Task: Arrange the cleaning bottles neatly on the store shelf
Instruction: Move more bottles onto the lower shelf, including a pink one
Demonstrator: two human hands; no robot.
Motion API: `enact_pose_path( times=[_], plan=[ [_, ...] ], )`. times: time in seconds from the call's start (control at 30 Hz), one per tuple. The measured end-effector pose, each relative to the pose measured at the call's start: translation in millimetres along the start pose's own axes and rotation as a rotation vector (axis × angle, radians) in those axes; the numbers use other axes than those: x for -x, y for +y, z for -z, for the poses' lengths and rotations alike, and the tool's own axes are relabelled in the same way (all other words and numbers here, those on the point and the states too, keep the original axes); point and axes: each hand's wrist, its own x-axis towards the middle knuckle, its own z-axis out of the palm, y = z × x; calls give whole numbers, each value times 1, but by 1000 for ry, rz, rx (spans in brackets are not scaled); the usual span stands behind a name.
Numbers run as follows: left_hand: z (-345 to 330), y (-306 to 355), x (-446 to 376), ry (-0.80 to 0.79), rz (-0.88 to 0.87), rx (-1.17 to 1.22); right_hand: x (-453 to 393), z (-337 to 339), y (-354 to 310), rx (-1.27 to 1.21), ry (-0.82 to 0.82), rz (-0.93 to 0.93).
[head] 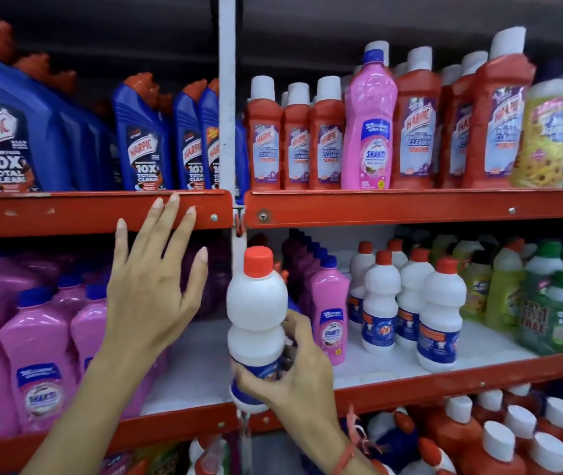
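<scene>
My right hand (294, 368) grips the lower part of a white bottle with a red cap (256, 303), held upright in front of the middle shelf near the white upright post. My left hand (150, 289) is raised with fingers spread, holding nothing, its fingertips at the red front rail of the upper shelf (95, 210). Several matching white red-capped bottles (410, 303) stand on the middle shelf to the right. A pink bottle (331, 313) stands just behind the held one.
Blue bottles (143, 138) fill the upper shelf on the left, red bottles with white caps (294, 138) and one tall pink bottle (369, 125) on the right. Large pink bottles (33, 354) stand at lower left, yellow and green bottles (530, 296) at right. The white shelf floor (198, 365) shows bare between groups.
</scene>
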Motion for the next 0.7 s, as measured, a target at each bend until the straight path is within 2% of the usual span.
enact_pose_path(
  times=[0.37, 0.7],
  plan=[
    [-64, 124, -28, -11, -108, 17, -33, 144, 69, 161, 89, -33],
    [-93, 149, -28, 18, -22, -85, -56, 189, 143, 192, 56, -149]
  ],
)
